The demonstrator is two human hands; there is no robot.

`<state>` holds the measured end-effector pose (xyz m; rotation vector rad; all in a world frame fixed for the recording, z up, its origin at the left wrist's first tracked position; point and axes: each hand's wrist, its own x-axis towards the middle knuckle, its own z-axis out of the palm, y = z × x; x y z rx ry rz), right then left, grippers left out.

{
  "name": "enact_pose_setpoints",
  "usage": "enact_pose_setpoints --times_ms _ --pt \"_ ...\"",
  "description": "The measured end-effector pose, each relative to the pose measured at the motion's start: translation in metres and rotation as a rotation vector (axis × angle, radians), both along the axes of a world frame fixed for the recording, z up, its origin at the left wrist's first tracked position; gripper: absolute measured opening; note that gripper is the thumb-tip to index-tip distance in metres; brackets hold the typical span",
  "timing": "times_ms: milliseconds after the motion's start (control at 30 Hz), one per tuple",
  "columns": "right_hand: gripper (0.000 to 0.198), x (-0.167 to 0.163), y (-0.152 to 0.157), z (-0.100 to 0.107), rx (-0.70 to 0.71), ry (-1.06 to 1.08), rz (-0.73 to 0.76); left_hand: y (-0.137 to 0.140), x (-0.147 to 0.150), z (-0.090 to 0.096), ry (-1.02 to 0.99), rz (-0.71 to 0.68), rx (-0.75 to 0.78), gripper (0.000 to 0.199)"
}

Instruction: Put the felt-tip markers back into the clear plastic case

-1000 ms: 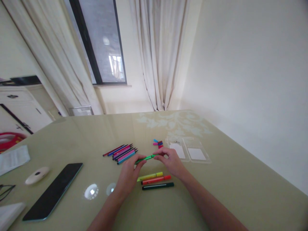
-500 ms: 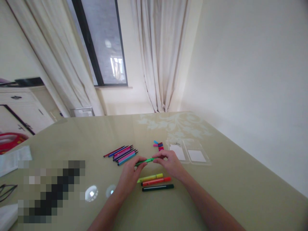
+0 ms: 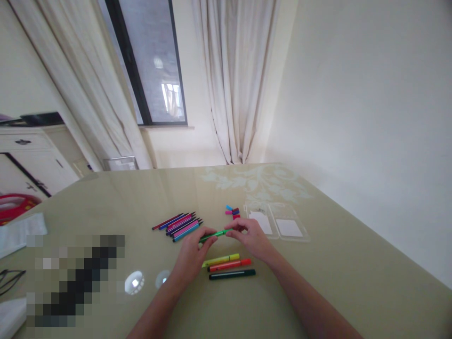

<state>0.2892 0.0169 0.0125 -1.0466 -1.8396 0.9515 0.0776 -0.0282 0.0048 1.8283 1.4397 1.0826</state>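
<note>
A green marker pen (image 3: 218,234) spans the gap between my two hands, tilted slightly up to the right. My left hand (image 3: 196,247) pinches its barrel, and my right hand (image 3: 250,234) closes on the other end, its fingers covering the tip of that end. Below them lie a yellow marker (image 3: 222,260), an orange-red marker (image 3: 229,265) and a dark green marker (image 3: 232,274), all with caps on. Left of my hands is a row of uncapped markers (image 3: 180,225) in blue, pink and purple. Several loose caps (image 3: 233,212) sit just beyond my right hand.
An open clear plastic case (image 3: 300,229) with white cards lies to the right. At far left are a red object (image 3: 19,207), a pale packet (image 3: 23,234) and a blurred-out dark area. The glossy table (image 3: 335,282) meets a white wall on the right.
Both hands keep nearly the same place on the green marker. The right hand has shifted up very slightly; other things stay where they were.
</note>
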Motion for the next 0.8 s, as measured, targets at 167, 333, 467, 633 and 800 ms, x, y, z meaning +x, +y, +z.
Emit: enact_pose_setpoints --times_ms 167,333,467,633,800 --pt "0.015 0.0003 0.0005 -0.0009 0.005 -0.002 0.000 -0.0003 -0.0002 0.0024 0.012 -0.003 -0.009 0.027" --pt "0.016 0.0007 0.0001 -0.0011 0.012 -0.007 -0.005 -0.0005 -0.0009 0.0040 0.027 -0.011 0.007 0.027" --pt "0.017 0.0008 -0.0001 -0.0013 0.004 -0.010 -0.003 0.0003 -0.0015 0.0020 0.019 -0.008 0.006 0.026" --pt "0.015 0.0007 -0.0003 -0.0014 0.001 -0.001 -0.005 0.0003 -0.0014 0.0018 0.021 -0.007 0.007 0.024" --pt "0.016 0.0006 -0.0006 -0.0002 0.000 -0.008 -0.007 0.0000 -0.0018 0.0017 0.028 -0.009 0.010 0.024"
